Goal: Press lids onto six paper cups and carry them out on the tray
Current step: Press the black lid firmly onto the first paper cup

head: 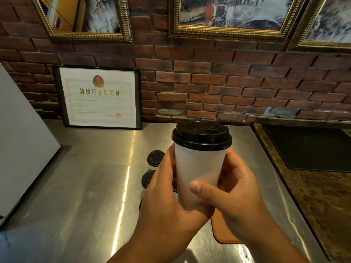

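I hold a white paper cup (197, 168) upright above the steel counter, a black lid (201, 135) sitting on its rim. My left hand (167, 202) grips the cup's left side and bottom. My right hand (233, 190) wraps the right side, thumb across the front. Behind my left hand stand more cups with black lids (155, 158), partly hidden. A corner of the brown tray (222, 232) shows under my right wrist.
The steel counter (91, 186) runs to a brick wall, where a framed certificate (100, 97) leans. A grey panel (20, 145) stands at the left. On the right lies a marble ledge with a black mat (311, 147).
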Tool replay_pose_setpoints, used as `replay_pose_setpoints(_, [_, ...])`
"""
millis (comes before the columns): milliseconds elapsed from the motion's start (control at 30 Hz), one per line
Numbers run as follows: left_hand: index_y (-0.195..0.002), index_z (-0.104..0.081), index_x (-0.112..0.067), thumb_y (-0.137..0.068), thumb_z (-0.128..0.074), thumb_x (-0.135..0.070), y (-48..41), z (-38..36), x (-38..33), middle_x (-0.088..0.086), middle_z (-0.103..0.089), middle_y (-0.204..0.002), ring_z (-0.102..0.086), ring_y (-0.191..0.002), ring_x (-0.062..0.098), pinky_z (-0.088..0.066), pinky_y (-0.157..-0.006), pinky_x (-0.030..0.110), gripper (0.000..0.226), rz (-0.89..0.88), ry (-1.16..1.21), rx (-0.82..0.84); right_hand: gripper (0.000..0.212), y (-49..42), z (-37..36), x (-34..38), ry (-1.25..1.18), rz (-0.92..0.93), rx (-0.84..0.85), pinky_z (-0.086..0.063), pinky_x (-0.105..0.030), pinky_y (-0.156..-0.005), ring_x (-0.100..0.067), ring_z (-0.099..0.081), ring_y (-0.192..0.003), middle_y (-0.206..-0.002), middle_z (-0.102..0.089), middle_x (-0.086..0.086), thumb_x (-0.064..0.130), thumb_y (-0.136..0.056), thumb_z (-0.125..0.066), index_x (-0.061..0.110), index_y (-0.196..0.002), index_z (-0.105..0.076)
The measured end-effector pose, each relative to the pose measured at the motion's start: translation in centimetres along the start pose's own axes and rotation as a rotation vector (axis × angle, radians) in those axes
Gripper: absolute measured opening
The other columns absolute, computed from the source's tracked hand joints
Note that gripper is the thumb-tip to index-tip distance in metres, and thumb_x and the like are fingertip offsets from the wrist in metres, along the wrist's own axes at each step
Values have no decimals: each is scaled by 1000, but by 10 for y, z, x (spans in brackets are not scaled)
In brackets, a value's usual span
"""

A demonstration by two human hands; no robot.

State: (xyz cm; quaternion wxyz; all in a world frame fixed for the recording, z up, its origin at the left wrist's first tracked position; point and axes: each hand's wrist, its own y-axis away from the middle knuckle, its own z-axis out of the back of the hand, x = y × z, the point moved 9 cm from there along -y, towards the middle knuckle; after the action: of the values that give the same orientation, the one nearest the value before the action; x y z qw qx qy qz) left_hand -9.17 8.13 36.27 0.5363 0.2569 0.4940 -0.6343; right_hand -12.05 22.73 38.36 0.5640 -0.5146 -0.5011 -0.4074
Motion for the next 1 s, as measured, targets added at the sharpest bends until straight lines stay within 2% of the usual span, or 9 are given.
replay_pose_setpoints(67, [-158,-18,-67,-63,-89,-70,0,-1,-1,-36,-56,-139,-59,-123,-8,-58,-81,8,119,-4,3,15,85,-1,1,1,-6,5,-12,-66,-38,-87,-20,-72,-117,-126,-74,8,41,-56,-97,42,-134,-63])
replay_pose_setpoints(200, [-158,-19,-67,-61,-90,-69,0,-4,1,-39,-54,-138,-57,-124,-13,-49,-73,-2,120,4,3,-7,86,-3,4,3,-11,25,-30,-66,-43,-88,-24,-73,-117,-127,-74,3,39,-55,-99,41,-133,-62])
replay_pose_setpoints(300, [-157,-20,-68,-62,-87,-74,-1,-3,4,-40,-54,-138,-57,-123,-13,-49,-72,-1,116,17,15,-28,86,-4,3,0,2,18,-15,-66,-44,-91,-22,-72,-118,-128,-73,6,41,-56,-98,44,-133,-61])
replay_pose_setpoints(400, [-157,-22,-68,-61,-85,-80,-3,0,3,-41,-55,-137,-56,-124,-14,-49,-72,-1,115,16,20,-39,80,-5,1,2,5,15,11,-66,-37,-89,-17,-71,-118,-127,-73,11,42,-59,-95,49,-131,-61])
replay_pose_setpoints(533, [-158,-21,-66,-62,-87,-75,-4,-1,3,-38,-55,-138,-57,-124,-12,-54,-74,3,117,8,8,-13,73,-5,3,4,-14,39,-5,-64,-27,-84,-14,-72,-117,-125,-74,10,38,-61,-93,49,-128,-64])
replay_pose_setpoints(633, [-157,-22,-65,-61,-87,-75,-5,-2,3,-37,-55,-137,-57,-123,-11,-56,-77,5,116,5,-17,-10,79,-5,6,1,-22,50,-36,-66,-34,-87,-19,-72,-117,-126,-74,7,37,-58,-96,44,-130,-63])
replay_pose_setpoints(733, [-148,-28,-71,-62,-85,-77,-6,0,0,-39,-57,-133,-57,-122,-12,-53,-72,1,104,4,9,-22,84,-6,6,0,-36,56,-38,-66,-40,-89,-22,-72,-119,-128,-74,5,34,-58,-98,43,-133,-62])
replay_pose_setpoints(833, [-145,-30,-74,-63,-83,-80,-8,3,-4,-40,-57,-133,-57,-123,-12,-52,-74,1,98,-9,30,-30,85,-8,4,-1,-65,55,-1,-65,-43,-94,-24,-70,-123,-131,-73,4,31,-61,-97,41,-137,-60])
replay_pose_setpoints(1000, [-144,-31,-74,-65,-86,-70,-9,2,-6,-41,-58,-132,-57,-123,-11,-49,-75,-2,96,-37,-1,-26,81,-9,3,-2,-124,67,29,-64,-37,-91,-27,-71,-120,-128,-74,-2,19,-63,-95,32,-137,-64])
